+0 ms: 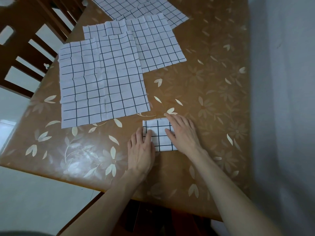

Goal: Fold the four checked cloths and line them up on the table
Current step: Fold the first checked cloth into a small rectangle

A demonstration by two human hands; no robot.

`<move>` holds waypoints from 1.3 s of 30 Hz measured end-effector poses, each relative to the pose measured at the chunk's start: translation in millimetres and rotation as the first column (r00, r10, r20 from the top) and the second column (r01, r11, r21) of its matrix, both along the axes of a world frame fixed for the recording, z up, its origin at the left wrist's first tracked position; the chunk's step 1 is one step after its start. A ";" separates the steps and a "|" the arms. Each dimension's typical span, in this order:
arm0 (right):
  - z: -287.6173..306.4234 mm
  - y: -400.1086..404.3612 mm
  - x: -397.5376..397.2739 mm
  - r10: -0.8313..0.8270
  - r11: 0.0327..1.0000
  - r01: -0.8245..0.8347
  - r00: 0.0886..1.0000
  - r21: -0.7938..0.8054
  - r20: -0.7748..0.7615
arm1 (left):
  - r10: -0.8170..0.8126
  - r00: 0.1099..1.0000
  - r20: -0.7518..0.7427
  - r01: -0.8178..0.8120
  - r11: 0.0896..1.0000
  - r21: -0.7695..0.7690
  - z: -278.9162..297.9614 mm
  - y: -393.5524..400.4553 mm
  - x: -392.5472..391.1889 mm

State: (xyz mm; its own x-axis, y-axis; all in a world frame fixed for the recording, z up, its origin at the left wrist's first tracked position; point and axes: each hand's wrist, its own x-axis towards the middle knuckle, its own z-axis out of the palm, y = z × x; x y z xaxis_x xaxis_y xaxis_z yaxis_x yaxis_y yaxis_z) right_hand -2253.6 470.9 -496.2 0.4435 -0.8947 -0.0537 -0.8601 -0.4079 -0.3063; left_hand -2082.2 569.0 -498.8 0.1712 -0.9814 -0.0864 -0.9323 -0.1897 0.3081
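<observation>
Folded cloth (159, 133): one small white rectangle, dark grid lines, near the table's (213, 99) front edge. Left hand (140, 150) and right hand (183, 133) pressed flat on it, fingers straight. Unfolded cloths (102, 79): three, creased, overlapping, flat behind. Table glossy brown, pale flower pattern.

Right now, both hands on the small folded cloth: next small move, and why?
Probably lift both hands off and reach for the nearest flat cloth. The folded cloth already lies as a compact rectangle under the flat left hand and right hand, while three cloths lie unfolded, overlapping, further up the table.
</observation>
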 end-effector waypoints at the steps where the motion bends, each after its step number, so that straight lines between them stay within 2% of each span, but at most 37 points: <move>1: -1.2 -0.1 0.8 -0.003 1.000 0.003 1.000 0.006 0.007 | 0.003 1.000 -0.007 -0.003 1.000 0.004 -0.3 -1.2 0.0; 8: -3.9 30.9 -36.5 -0.143 0.989 0.143 0.990 -0.031 -0.006 | -0.097 0.985 -0.141 0.097 0.995 -0.011 9.6 1.3 -20.6; 15: -2.2 74.7 -104.2 -0.313 0.949 0.314 0.945 -0.004 -0.098 | -0.293 0.923 -0.249 0.305 0.952 0.012 13.4 18.9 -75.6; 17: -2.2 82.9 -115.2 -0.330 0.943 0.332 0.941 0.012 -0.079 | -0.359 0.913 -0.193 0.366 0.931 0.002 11.1 25.4 -88.0; 19: -3.2 88.1 -120.7 -0.317 0.948 0.318 0.947 0.014 -0.057 | -0.406 0.911 -0.077 0.408 0.913 0.002 6.5 30.3 -92.6; 22: -3.0 87.5 -119.1 -0.263 0.964 0.261 0.964 -0.057 -0.047 | -0.424 0.905 0.038 0.424 0.906 0.017 -1.2 37.3 -85.3; 25: 3.4 83.9 -112.9 -0.266 0.958 0.265 0.964 -0.114 0.001 | -0.424 0.902 0.077 0.426 0.904 -0.019 -7.1 41.1 -74.2; 29: 5.7 103.9 -114.2 -0.313 0.939 0.321 0.947 -0.123 0.078 | -0.544 0.833 0.102 0.553 0.828 -0.096 -9.9 36.3 -69.7; 31: -1.1 120.3 -115.8 -0.304 0.945 0.309 0.951 -0.108 0.060 | -0.571 0.813 0.109 0.581 0.810 -0.086 -12.1 33.4 -69.7; 36: -20.1 126.7 -122.6 -0.296 0.955 0.295 0.950 -0.028 -0.097 | -0.515 0.851 0.105 0.519 0.855 -0.006 -17.9 37.8 -68.9; 39: -22.1 127.3 -123.3 -0.286 0.958 0.285 0.949 -0.022 -0.133 | -0.508 0.853 0.120 0.511 0.859 0.000 -18.0 41.2 -70.9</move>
State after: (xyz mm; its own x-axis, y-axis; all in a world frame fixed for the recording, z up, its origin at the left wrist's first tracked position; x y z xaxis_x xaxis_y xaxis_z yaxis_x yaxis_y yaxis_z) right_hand -2376.9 598.1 -518.4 0.1585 -0.9830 -0.0924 -0.9737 -0.1401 -0.1799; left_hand -2153.2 610.2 -516.8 -0.3468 -0.9357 -0.0650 -0.9241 0.3291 0.1941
